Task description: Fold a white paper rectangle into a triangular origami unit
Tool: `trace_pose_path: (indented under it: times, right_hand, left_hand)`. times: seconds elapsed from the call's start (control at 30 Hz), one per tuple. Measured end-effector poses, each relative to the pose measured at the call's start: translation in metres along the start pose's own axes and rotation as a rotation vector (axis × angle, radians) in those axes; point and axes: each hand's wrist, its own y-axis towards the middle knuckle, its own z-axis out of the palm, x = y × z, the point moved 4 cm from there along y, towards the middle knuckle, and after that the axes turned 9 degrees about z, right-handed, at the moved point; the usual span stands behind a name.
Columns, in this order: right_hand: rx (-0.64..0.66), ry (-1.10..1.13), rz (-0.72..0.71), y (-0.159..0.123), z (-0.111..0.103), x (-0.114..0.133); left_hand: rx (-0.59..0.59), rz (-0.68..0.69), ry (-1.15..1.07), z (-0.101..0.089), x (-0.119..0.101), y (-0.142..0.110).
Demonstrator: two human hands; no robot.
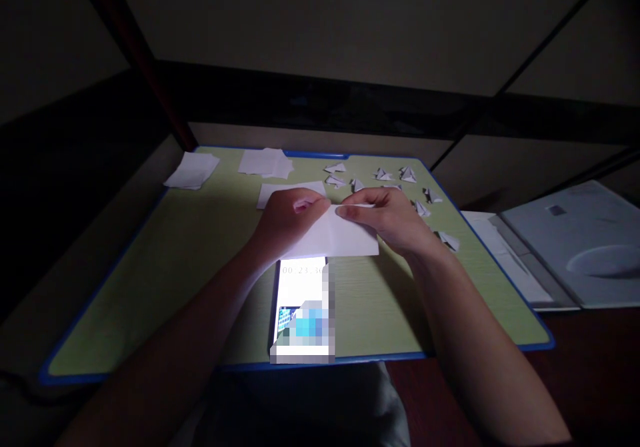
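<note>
A white sheet of paper (345, 237) with a faint vertical crease is held up between my two hands over the middle of the table. My left hand (290, 217) pinches its top edge near the centre, the fingers curled. Close beside it, the thumb and fingers of my right hand (390, 217) grip the same edge, the thumb on the near face. Just below the sheet lies a lit phone (303, 287) showing a running-time readout; part of its screen is blurred out. Behind my left hand another white sheet (270, 194) lies partly hidden.
Small folded paper pieces (407, 174) are scattered at the table's back right, several of them. Two stacks of white paper, a left stack (193, 169) and a middle stack (264, 162), lie along the back. The green table (165, 287) has a blue rim. A pale flat box (585, 247) stands beyond its right edge.
</note>
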Motion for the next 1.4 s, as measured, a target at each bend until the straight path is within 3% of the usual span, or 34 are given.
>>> trace_pose_path:
  times: [0.33,0.8,1.07,1.4]
  right_hand:
    - [-0.072,0.036,-0.011,0.001,-0.003,0.003]
    - [-0.071,0.063,-0.003,0.000,-0.004,0.004]
    - [-0.106,0.127,-0.013,0.004,-0.006,0.000]
    - [-0.123,0.076,-0.047,0.004,-0.009,0.000]
  left_hand:
    - [0.143,-0.016,-0.048,0.002,0.009,-0.002]
    - [0.231,0.038,0.034,-0.002,0.002,-0.001]
    - [0.314,-0.072,-0.003,0.001,0.004,-0.003]
    - [0.357,-0.048,-0.018,0.000,0.003,-0.002]
